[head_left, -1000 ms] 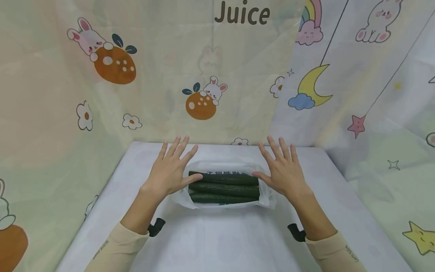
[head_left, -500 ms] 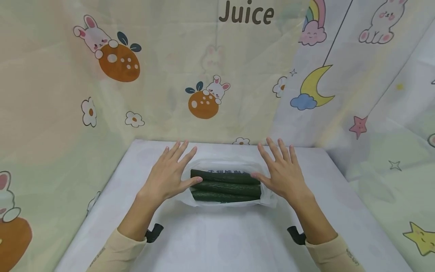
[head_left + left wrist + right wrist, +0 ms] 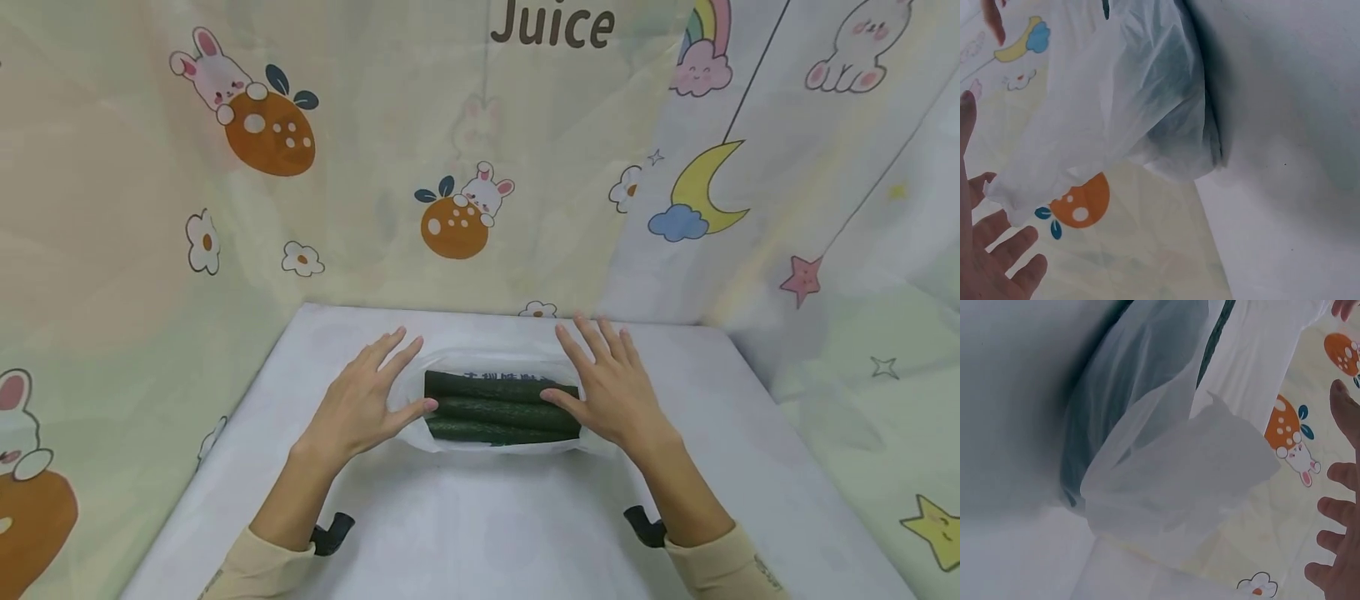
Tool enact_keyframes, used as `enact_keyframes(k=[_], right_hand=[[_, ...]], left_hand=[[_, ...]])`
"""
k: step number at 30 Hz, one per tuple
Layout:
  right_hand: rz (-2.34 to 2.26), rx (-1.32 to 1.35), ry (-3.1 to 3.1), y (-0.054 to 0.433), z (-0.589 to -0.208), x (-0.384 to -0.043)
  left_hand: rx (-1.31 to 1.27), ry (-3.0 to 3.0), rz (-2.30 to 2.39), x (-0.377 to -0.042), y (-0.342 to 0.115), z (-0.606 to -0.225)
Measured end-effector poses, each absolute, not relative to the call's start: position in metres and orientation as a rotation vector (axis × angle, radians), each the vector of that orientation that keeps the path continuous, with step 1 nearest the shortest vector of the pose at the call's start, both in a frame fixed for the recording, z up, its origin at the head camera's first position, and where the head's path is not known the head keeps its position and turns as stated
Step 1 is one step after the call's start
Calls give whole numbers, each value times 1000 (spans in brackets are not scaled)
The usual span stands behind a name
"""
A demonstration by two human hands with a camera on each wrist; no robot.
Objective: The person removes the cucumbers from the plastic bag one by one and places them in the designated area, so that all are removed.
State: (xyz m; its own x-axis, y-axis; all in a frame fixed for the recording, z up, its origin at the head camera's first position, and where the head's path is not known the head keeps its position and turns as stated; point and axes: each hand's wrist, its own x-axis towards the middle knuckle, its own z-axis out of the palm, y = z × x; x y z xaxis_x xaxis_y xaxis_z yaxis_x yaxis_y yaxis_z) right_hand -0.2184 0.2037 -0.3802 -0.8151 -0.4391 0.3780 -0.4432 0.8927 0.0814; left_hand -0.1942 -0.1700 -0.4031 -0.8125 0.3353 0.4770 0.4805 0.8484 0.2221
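Note:
Three dark green cucumbers (image 3: pixel 502 412) lie side by side in the mouth of a thin white plastic bag (image 3: pixel 487 357) with dark printing. My left hand (image 3: pixel 358 402), fingers spread, is over the bag's left end; its thumb tip overlaps the cucumbers' ends in the head view. Over the right end hovers my right hand (image 3: pixel 613 393), also spread, its thumb across the top cucumber in that view. The left wrist view has a loose bag corner (image 3: pixel 1013 194) right at my left fingers (image 3: pixel 1013 250). From the right wrist, a bag flap (image 3: pixel 1185 469) stands apart from my right fingers (image 3: pixel 1338 509).
The bag rests on a white-covered table (image 3: pixel 487 517). Behind it and along both sides hangs a printed cloth (image 3: pixel 360 208) with rabbits, oranges and a moon. Each wrist wears a black strap, such as the left strap (image 3: pixel 333 535).
Both hands have drawn inward and a little nearer to me, the right one more clearly over the cucumbers' end. The head view has shifted slightly. The bag and cucumbers stay put.

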Motion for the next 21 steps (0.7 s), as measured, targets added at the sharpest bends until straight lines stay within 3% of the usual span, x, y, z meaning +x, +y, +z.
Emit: enact_keyframes(k=[21], right_hand=[[176,800,-2631,187,-392,-222]], left_hand=[[-559,-2594,-703,-188,-177,-430]])
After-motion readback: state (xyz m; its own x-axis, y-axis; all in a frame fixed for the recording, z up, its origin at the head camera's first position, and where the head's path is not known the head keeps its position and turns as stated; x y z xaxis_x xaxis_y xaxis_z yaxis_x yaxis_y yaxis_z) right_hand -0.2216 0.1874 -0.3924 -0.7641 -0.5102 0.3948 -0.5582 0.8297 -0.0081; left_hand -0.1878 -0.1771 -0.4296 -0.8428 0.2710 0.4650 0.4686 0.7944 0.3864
